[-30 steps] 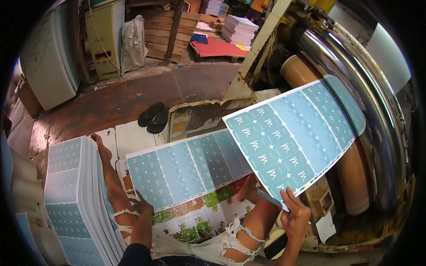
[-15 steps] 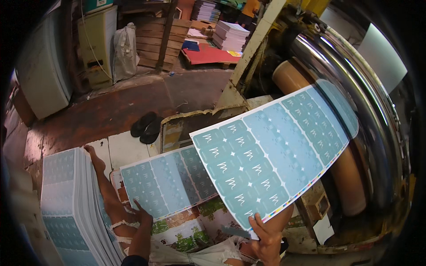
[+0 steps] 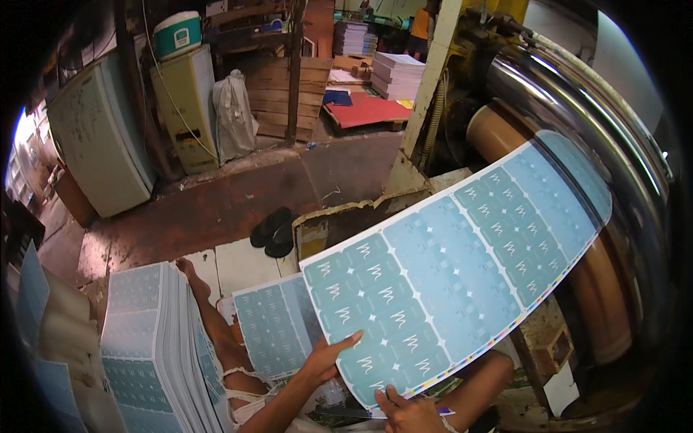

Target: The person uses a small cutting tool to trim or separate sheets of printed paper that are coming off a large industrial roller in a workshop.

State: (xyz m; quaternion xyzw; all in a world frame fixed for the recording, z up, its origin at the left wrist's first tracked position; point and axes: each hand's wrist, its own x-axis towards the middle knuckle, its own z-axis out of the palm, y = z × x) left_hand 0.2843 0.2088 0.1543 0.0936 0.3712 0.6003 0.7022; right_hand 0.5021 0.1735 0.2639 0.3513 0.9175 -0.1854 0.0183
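A large printed sheet (image 3: 426, 289), blue and green with white script marks, slopes down from the shiny metal roller (image 3: 556, 101) toward me. My left hand (image 3: 328, 359) is closed on its near left edge, thumb on top and fingers underneath. At the near lower corner my right hand (image 3: 410, 413) pinches the same sheet, fingertips on the printed face. A thin dark strip shows beside the right hand; I cannot make out what it is. Below the raised sheet lies another printed sheet (image 3: 271, 328), partly covered by it.
A tall stack of printed sheets (image 3: 133, 325) stands at my left, beside my bare leg. Black slippers (image 3: 273, 232) rest on the pale ledge ahead. A brown roller (image 3: 498, 133) sits beneath the metal one. Farther off are paper stacks (image 3: 397, 76) on a red-topped platform and old cabinets (image 3: 101, 137).
My left hand has left the lower sheet and now grips the upper one. The upper sheet's near end has come lower. The view has swung left.
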